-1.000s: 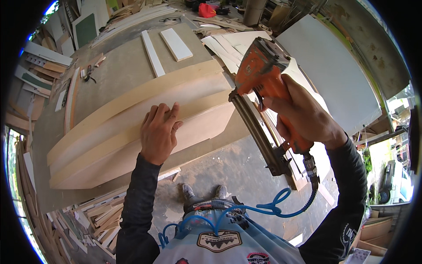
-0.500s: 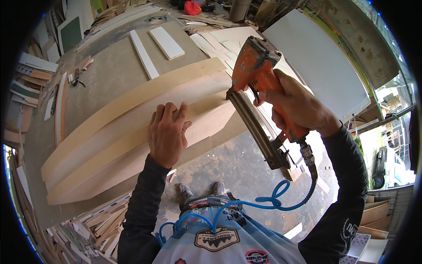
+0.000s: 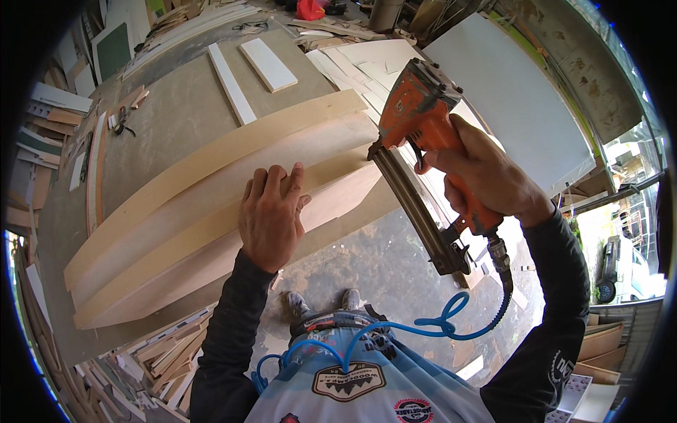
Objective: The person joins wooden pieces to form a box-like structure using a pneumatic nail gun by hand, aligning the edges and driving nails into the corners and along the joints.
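Observation:
My left hand (image 3: 271, 215) lies flat, fingers together, on a long pale wooden panel assembly (image 3: 211, 204) that rests on the workbench. My right hand (image 3: 486, 176) grips the handle of an orange pneumatic nail gun (image 3: 423, 148). The gun's nose touches the right end of the panel, and its long metal magazine slants down toward me. A coiled blue air hose (image 3: 423, 328) runs from the gun's base down to my waist.
The grey workbench (image 3: 176, 113) carries two white strips (image 3: 247, 70) at the back and small tools at the far left. White boards (image 3: 508, 92) lean at the right. Offcuts are stacked under the bench at the lower left. My feet stand on concrete floor (image 3: 381, 261).
The nail gun has moved left and down toward the panel's right end. My left hand stays pressed on the panel, and the view has shifted slightly.

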### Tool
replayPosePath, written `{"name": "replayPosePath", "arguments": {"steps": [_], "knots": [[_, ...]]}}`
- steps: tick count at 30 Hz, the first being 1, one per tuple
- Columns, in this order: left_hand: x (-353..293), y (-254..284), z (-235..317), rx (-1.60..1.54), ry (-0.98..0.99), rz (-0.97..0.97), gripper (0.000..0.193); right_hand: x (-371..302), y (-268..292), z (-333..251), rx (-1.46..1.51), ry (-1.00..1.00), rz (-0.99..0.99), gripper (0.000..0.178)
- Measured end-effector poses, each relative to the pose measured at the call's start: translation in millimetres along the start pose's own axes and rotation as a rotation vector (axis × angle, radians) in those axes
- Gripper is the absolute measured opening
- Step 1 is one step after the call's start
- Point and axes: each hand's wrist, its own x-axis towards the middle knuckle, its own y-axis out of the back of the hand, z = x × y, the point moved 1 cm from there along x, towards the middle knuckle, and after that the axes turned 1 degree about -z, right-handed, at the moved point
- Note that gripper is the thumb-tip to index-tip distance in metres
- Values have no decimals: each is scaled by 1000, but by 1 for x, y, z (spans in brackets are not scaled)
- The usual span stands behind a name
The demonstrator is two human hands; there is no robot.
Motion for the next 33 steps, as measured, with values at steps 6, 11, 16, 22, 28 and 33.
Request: {"name": "replayPosePath", "arguments": {"steps": [6, 11, 16, 22, 28, 33], "knots": [[0, -1, 1, 3, -5, 2, 48, -2, 1, 2, -14, 17, -1, 27], [0, -1, 0, 14, -16, 12, 47, -3, -2, -1, 19, 3, -13, 28], [1, 0, 1, -2, -14, 10, 47, -4, -6, -4, 47, 0, -27, 29], [-1, -1, 0, -2, -19, 25, 46, -4, -10, -1, 15, 9, -25, 30], [-4, -2, -2, -13, -26, 46, 46, -6, -16, -4, 8, 13, 3, 28], [-12, 11, -5, -52, 13, 54, 45, -10, -30, -20, 83, 4, -26, 26]]}}
